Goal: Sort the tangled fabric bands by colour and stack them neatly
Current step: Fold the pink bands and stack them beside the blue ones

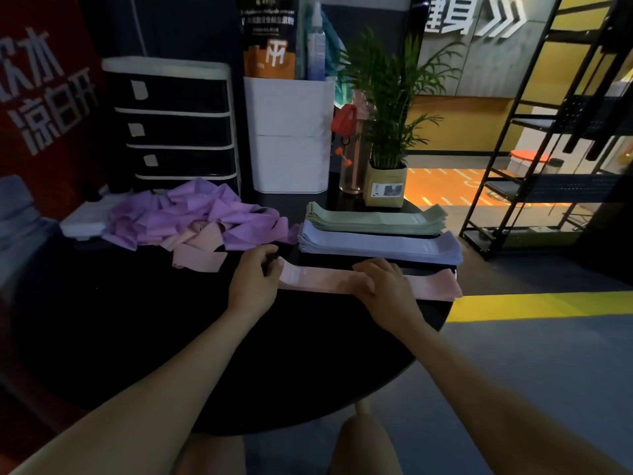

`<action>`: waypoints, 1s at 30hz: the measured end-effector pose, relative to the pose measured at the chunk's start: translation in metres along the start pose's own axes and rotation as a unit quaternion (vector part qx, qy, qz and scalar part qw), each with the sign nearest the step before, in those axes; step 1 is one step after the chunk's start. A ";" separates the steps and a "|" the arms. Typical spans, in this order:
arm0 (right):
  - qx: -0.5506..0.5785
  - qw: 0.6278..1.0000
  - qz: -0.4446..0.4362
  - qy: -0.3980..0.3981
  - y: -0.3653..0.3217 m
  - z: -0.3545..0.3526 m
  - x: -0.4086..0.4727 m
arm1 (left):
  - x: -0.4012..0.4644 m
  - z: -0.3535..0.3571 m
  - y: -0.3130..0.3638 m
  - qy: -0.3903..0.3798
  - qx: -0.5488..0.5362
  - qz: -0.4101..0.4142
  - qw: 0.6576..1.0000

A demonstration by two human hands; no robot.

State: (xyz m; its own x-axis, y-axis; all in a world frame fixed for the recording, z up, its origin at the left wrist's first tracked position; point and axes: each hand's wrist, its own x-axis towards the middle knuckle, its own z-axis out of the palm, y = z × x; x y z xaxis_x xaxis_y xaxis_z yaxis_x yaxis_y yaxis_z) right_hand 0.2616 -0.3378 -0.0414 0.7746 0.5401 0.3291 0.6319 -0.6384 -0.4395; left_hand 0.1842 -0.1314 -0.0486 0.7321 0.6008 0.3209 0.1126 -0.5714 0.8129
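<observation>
pink band [430, 284] could skew or slip off table [205, 337]: left hand [253, 281] pinches its end, right hand [380, 282] presses flat, fingers straight.

The red banner [44, 97] at left carries large white Chinese characters, "凉白开" among them. The grey wall sign [476, 15] shows white chevrons. The orange-and-black pouch [270, 39] bears what looks like an "M" logo.
</observation>
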 end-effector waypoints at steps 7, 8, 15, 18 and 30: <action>0.075 0.996 -0.046 -0.018 -0.068 0.020 0.038 | 0.005 -0.057 -0.014 0.043 0.056 -0.004 0.997; 0.086 0.994 -0.054 -0.026 -0.080 0.025 0.044 | 0.007 -0.067 -0.016 0.046 0.067 -0.004 0.997; 0.105 0.985 -0.108 -0.080 -0.153 0.064 0.074 | 0.014 -0.118 -0.046 0.074 0.102 -0.022 0.992; 0.092 0.981 -0.130 -0.109 -0.172 0.086 0.082 | 0.016 -0.131 -0.058 0.079 0.111 -0.037 0.990; 0.042 0.984 -0.116 -0.129 -0.200 0.131 0.106 | 0.028 -0.142 -0.082 0.081 0.087 -0.075 0.990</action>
State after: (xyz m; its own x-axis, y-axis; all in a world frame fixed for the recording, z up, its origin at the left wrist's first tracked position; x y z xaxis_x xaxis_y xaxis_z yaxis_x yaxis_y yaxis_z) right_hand 0.2141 -0.0811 -0.0281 0.5701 0.7944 0.2097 0.7781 -0.4401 -0.4482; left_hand 0.1003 0.0120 -0.0376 0.5833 0.7596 0.2876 0.3369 -0.5485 0.7653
